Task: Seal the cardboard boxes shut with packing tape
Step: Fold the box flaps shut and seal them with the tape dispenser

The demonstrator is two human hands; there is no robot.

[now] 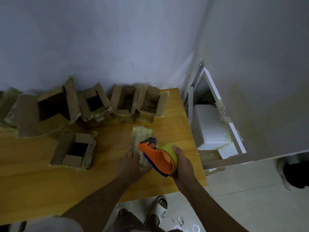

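Fingers of the right hand (183, 162) curl round the yellow-green roll in the orange plastic tape dispenser (159, 157); the left hand (131, 162) lies flat, fingers straight, pressing the small tape-wrapped cardboard box (141, 136) onto the wooden counter (41, 181). The dispenser's blade end sits just beyond the left fingertips, over the box top. Better to hold the box firmly and draw the tape straight along it. Farther off, open brown cardboard boxes (75, 151) wait unsealed.
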